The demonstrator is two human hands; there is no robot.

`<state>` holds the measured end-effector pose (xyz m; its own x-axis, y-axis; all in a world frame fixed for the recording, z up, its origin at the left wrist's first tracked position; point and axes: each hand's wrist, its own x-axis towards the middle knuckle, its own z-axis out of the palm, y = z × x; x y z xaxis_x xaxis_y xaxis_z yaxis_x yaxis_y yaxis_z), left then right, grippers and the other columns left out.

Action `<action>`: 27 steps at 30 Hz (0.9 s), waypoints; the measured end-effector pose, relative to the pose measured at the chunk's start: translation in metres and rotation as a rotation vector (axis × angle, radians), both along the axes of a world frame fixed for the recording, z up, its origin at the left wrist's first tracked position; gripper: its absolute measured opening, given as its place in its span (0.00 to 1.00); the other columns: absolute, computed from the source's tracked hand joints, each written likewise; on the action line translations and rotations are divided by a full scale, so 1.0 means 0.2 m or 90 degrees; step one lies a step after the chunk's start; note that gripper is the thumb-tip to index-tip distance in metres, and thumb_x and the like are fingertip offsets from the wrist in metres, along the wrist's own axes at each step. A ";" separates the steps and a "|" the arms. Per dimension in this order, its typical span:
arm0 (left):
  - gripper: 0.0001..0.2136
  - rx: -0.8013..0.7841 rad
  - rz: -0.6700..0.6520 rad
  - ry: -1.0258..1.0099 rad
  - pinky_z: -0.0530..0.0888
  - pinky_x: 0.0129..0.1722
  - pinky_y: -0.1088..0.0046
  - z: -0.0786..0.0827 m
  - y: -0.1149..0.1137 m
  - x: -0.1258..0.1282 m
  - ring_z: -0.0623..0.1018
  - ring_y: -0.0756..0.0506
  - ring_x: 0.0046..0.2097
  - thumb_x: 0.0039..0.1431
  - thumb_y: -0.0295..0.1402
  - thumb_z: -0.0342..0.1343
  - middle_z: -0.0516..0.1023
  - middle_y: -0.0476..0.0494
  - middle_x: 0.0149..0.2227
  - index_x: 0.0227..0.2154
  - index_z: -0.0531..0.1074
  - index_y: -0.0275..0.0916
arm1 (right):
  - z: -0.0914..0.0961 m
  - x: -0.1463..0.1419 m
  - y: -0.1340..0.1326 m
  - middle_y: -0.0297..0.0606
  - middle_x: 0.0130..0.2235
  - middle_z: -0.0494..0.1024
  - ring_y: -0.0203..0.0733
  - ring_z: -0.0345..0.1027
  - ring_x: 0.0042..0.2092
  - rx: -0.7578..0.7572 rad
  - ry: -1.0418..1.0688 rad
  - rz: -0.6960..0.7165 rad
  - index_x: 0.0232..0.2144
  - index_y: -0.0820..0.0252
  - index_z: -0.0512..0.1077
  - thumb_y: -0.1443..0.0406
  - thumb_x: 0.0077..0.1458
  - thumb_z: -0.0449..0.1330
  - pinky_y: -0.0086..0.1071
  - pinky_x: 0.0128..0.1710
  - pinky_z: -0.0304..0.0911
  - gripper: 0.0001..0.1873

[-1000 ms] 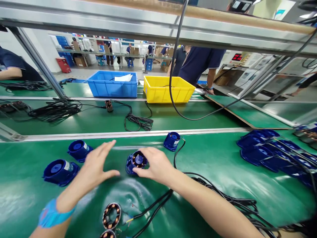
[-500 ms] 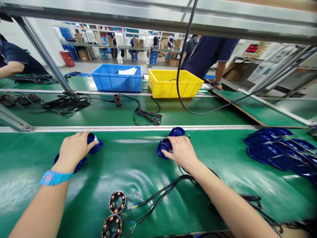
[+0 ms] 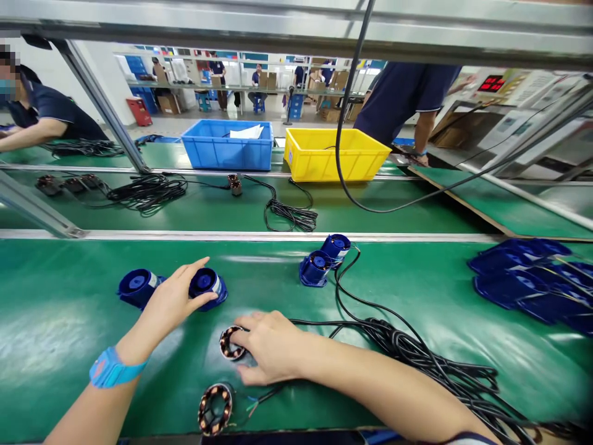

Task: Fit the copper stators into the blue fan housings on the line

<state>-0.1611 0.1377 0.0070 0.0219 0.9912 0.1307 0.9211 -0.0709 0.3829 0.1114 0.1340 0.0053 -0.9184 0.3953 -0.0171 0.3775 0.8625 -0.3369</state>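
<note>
Head view: right hand (image 3: 275, 349) at copper-wound ring (image 3: 225, 343).

Looks bright nearly all over, and seems lit from up high. Shines in white streaks on the green table (image 3: 278, 296) and along the metal bar (image 3: 231, 31) overhead. Goes darker in a soft patch below the left hand (image 3: 171, 303). Smears the right hand (image 3: 275, 346), but shows the left one fairly clear. Looks stretched and fuzzy at the blue parts (image 3: 532, 278) near the right edge. Looks almost black in the bottom right corner. Glows red at the little number sign (image 3: 492, 84).
</note>
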 end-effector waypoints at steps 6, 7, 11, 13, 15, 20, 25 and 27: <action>0.51 -0.053 -0.028 -0.222 0.72 0.60 0.60 -0.03 -0.05 0.12 0.78 0.41 0.56 0.51 0.45 0.69 0.77 0.44 0.56 0.71 0.44 0.49 | 0.12 0.15 0.09 0.38 0.54 0.77 0.43 0.71 0.45 0.103 0.144 -0.134 0.49 0.53 0.76 0.50 0.69 0.54 0.35 0.43 0.69 0.18; 0.53 -0.062 -0.050 -0.252 0.72 0.60 0.60 -0.03 -0.05 0.18 0.78 0.41 0.56 0.50 0.44 0.70 0.77 0.45 0.56 0.72 0.42 0.50 | 0.16 0.17 0.11 0.38 0.56 0.76 0.42 0.71 0.45 0.111 0.174 -0.156 0.49 0.52 0.76 0.50 0.69 0.54 0.35 0.44 0.69 0.18; 0.58 -0.077 -0.105 -0.337 0.72 0.60 0.60 -0.05 -0.04 0.38 0.78 0.40 0.57 0.47 0.41 0.73 0.78 0.46 0.55 0.72 0.36 0.53 | 0.26 0.18 0.16 0.38 0.57 0.76 0.44 0.71 0.46 0.091 0.139 -0.163 0.48 0.53 0.78 0.52 0.68 0.58 0.37 0.47 0.69 0.17; 0.59 -0.082 -0.113 -0.347 0.72 0.59 0.61 -0.07 -0.04 0.45 0.78 0.40 0.57 0.47 0.40 0.73 0.77 0.46 0.55 0.72 0.35 0.54 | 0.27 0.18 0.17 0.38 0.58 0.76 0.46 0.70 0.48 0.068 0.086 -0.168 0.49 0.53 0.77 0.53 0.66 0.60 0.39 0.48 0.70 0.16; 0.58 -0.083 -0.114 -0.344 0.73 0.58 0.61 -0.09 -0.04 0.48 0.78 0.39 0.57 0.47 0.40 0.72 0.77 0.46 0.56 0.72 0.35 0.55 | 0.26 0.17 0.17 0.39 0.62 0.72 0.50 0.69 0.54 0.063 0.075 -0.189 0.56 0.55 0.73 0.54 0.63 0.64 0.42 0.53 0.70 0.22; 0.56 -0.087 -0.119 -0.355 0.72 0.60 0.59 -0.09 -0.04 0.47 0.76 0.38 0.59 0.50 0.44 0.71 0.75 0.43 0.57 0.72 0.36 0.52 | 0.26 0.16 0.19 0.51 0.61 0.72 0.57 0.67 0.57 0.062 0.087 -0.202 0.63 0.67 0.65 0.50 0.55 0.70 0.50 0.58 0.65 0.41; 0.59 -0.122 -0.149 -0.399 0.68 0.64 0.55 -0.07 -0.04 0.45 0.75 0.39 0.60 0.47 0.38 0.73 0.76 0.43 0.58 0.72 0.35 0.53 | 0.26 0.22 0.28 0.47 0.62 0.72 0.55 0.67 0.61 -0.025 0.014 -0.082 0.67 0.53 0.63 0.57 0.61 0.67 0.49 0.59 0.62 0.35; 0.59 -0.125 -0.154 -0.397 0.68 0.65 0.52 -0.08 -0.04 0.45 0.75 0.38 0.60 0.48 0.37 0.72 0.75 0.41 0.58 0.72 0.33 0.52 | 0.23 0.23 0.28 0.51 0.69 0.61 0.59 0.59 0.67 -0.044 0.005 -0.064 0.70 0.53 0.56 0.50 0.58 0.68 0.53 0.62 0.59 0.45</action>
